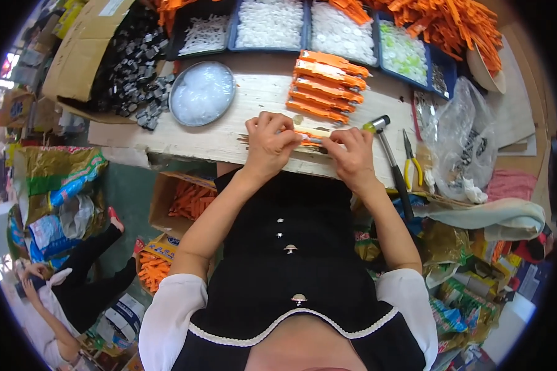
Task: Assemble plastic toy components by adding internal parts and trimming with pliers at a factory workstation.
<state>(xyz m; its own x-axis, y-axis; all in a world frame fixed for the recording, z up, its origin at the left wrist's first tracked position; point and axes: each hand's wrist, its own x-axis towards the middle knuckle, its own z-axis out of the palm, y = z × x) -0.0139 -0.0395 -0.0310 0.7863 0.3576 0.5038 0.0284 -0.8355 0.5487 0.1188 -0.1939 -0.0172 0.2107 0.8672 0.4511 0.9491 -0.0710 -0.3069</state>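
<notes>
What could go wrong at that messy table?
The hammer seems to poke its handle past the edge of the table, so a bump from the right hand or arm might knock it off. The stacked orange parts sit just beyond the hands and could get nudged over. And the tall orange heap might slide down into the small-parts trays beside it.

- A workshop, by its look, for putting together small parts
- Worn, white-painted wooden desk (260, 89) edged with dark blue rectangular plastic trays (269, 50), several full of tiny white pieces
- Near-identical slim orange plastic bodies (323, 89) stacked in a row
- Metal-headed, black-gripped hammer (393, 162) and yellow-handled steel pliers (413, 168) alongside
- Brown cardboard box (161, 201) of orange parts below
</notes>
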